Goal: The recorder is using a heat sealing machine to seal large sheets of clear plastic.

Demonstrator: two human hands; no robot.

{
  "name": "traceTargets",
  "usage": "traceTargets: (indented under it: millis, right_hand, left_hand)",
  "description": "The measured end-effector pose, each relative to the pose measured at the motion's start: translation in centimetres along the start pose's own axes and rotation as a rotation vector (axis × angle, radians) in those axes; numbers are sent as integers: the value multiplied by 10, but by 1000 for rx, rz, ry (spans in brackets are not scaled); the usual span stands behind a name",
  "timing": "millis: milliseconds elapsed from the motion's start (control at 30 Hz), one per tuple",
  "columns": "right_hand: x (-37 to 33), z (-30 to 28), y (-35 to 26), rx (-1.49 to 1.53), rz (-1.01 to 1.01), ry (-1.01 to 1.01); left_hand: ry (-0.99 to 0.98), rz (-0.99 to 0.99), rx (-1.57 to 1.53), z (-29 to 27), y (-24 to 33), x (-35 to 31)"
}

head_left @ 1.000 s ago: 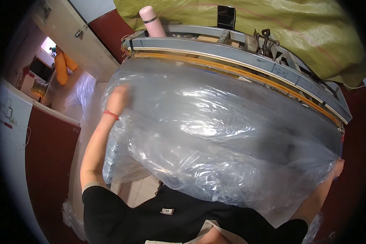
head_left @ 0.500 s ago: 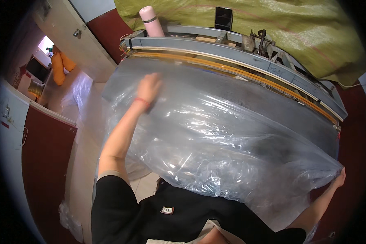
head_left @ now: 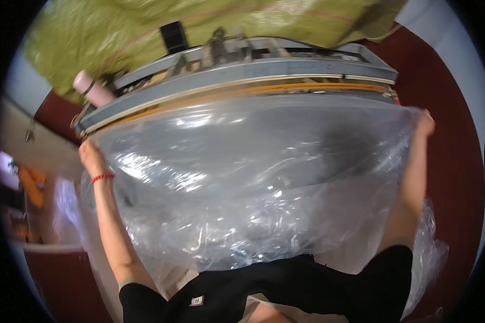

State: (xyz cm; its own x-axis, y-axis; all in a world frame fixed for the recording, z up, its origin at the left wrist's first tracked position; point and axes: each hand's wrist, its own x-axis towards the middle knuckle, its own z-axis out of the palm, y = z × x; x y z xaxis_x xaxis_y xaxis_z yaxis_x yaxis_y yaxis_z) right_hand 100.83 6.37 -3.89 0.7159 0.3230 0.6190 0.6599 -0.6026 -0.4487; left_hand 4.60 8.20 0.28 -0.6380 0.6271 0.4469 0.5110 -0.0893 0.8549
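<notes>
A wide sheet of clear plastic film (head_left: 275, 145) is stretched across in front of me, its far edge pulled nearly straight. My left hand (head_left: 91, 155), with a red bracelet at the wrist, is closed on the film's far left corner. At the far right corner my right hand (head_left: 425, 125) grips the film too, fingers wrapped round it. The film's far edge runs along the near side of a long grey metal frame (head_left: 307, 68) with an orange strip (head_left: 328, 87). Closer to my body the film hangs loose in shiny wrinkles.
A pink bottle (head_left: 93, 89) stands at the frame's left end. Behind the frame are a dark rectangular object (head_left: 173, 36), a metal clamp-like part (head_left: 216, 46) and a yellow-green tarp (head_left: 275, 21). A dark red and white wall is on the right; a doorway with orange material (head_left: 31, 185) is at left.
My left hand has gone from lying over the film to gripping its left corner. The right hand has carried its corner up toward the frame, drawing the film across. The view has turned right.
</notes>
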Motion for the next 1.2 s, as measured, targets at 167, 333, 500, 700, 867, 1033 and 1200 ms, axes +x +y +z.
traceTargets:
  millis: [167,333,500,700,867,1033,1200]
  right_hand:
    - [-100,80,-98,421,-42,-122]
    - [-83,107,-114,784,-27,-141]
    - [-84,111,-123,734,15,-92]
    - [-77,109,-122,710,112,-112]
    - [-88,88,-139,1003,289,-146]
    - [-90,65,-129,872,123,-430]
    - [-77,19,-100,619,-253,-422]
  left_hand:
    - [137,167,245,-40,-180,62]
    - [23,-28,-73,0,-197,99]
    - [41,-26,-229,19,-194,102]
    - [94,-23,36,3,-188,103]
    - [124,-181,-231,4,-170,90]
    - [-37,-296,-380,7,-139,72]
    - [-452,-59,-103,-45,-99,58]
